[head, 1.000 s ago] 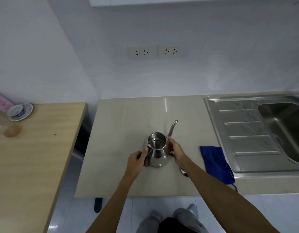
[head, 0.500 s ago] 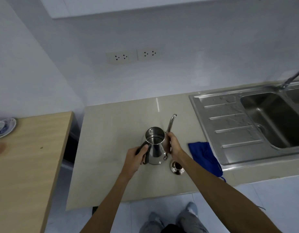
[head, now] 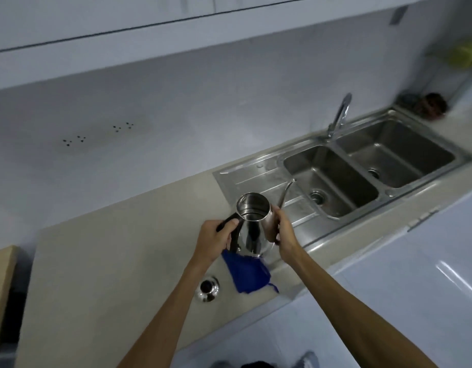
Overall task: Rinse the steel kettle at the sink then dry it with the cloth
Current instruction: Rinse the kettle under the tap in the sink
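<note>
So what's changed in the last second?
The kettle has come off the counter and moved right toward the sink, now above the far end of the cloth. Left hand keeps the handle, right hand the body. Cloth and lid lie where they were.

Upper edge of cloth [head: 246,274] behind kettle [head: 252,229]; blurry wall sockets [head: 99,134]

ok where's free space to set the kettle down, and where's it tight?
Free: the wide counter between the wooden table and the lid; the drainboard between counter and sink basin. Tight: the front edge, where lid and blue cloth lie close together below the kettle, which the left hand and right hand hold.
</note>
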Demonstrator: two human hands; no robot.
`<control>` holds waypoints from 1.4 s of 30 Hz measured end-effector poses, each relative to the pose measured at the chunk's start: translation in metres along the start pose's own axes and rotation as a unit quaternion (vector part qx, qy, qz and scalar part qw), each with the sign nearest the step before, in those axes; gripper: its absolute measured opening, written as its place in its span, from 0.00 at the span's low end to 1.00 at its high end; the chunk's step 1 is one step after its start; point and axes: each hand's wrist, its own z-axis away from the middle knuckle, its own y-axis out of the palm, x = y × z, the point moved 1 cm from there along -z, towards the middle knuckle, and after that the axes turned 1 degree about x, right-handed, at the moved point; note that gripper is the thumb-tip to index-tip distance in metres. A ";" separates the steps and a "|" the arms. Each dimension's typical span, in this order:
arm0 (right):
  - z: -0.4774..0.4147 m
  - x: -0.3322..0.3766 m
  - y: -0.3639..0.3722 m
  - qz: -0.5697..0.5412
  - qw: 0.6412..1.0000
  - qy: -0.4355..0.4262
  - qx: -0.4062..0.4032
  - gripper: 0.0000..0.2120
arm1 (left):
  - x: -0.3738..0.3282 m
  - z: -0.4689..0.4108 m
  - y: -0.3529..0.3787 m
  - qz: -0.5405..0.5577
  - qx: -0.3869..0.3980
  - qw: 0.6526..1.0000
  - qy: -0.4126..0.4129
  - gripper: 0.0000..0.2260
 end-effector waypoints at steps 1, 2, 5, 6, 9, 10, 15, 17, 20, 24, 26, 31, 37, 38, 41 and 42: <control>-0.004 0.007 -0.022 -0.003 1.000 -0.001 -0.008 0.15 | -0.006 -0.008 0.020 0.000 0.013 1.000 0.004 0.20; -0.007 0.015 -0.044 -0.001 1.000 -0.002 -0.013 0.19 | -0.012 -0.015 0.041 -0.001 0.023 1.000 0.008 0.20; -0.018 0.039 -0.108 0.004 0.999 -0.013 -0.032 0.24 | -0.028 -0.037 0.104 -0.005 0.051 0.999 0.005 0.19; -0.022 0.047 -0.129 0.005 0.999 -0.015 -0.040 0.22 | -0.033 -0.044 0.124 -0.001 0.059 0.998 0.004 0.20; -0.039 0.069 -0.188 -0.003 0.998 -0.018 -0.054 0.20 | -0.045 -0.064 0.179 0.015 0.084 0.996 0.004 0.22; -0.045 0.076 -0.205 -0.005 0.998 -0.016 -0.058 0.20 | -0.049 -0.071 0.195 0.018 0.093 0.996 0.001 0.20; -0.068 0.111 -0.272 0.000 0.998 -0.014 -0.061 0.18 | -0.066 -0.103 0.259 0.025 0.113 0.993 -0.005 0.19; -0.079 0.124 -0.289 -0.005 0.999 -0.007 -0.053 0.18 | -0.071 -0.119 0.277 0.022 0.117 0.993 -0.003 0.20; -0.098 0.139 -0.306 -0.008 0.999 -0.002 -0.051 0.19 | -0.078 -0.144 0.295 0.005 0.113 0.994 0.001 0.21; -0.130 0.156 -0.316 -0.021 0.999 0.009 -0.029 0.18 | -0.083 -0.176 0.308 -0.004 0.103 0.995 -0.009 0.20; -0.147 0.165 -0.318 -0.017 1.000 0.003 -0.012 0.17 | -0.085 -0.191 0.311 -0.003 0.099 0.995 -0.012 0.19; -0.191 0.188 -0.315 0.027 0.999 0.012 0.015 0.15 | -0.088 -0.224 0.311 -0.021 0.071 0.997 -0.012 0.21; -0.236 0.209 -0.292 0.086 0.994 0.046 0.059 0.20 | -0.080 -0.244 0.305 -0.016 -0.008 0.998 -0.053 0.23; -0.242 0.212 -0.288 0.094 0.992 0.045 0.068 0.20 | -0.079 -0.245 0.303 -0.009 -0.022 0.998 -0.057 0.22; -0.259 0.218 -0.277 0.112 0.987 0.046 0.106 0.17 | -0.076 -0.245 0.302 0.022 -0.075 0.994 -0.082 0.20; -0.263 0.219 -0.274 0.118 0.985 0.050 0.118 0.16 | -0.075 -0.243 0.303 0.034 -0.097 0.991 -0.088 0.20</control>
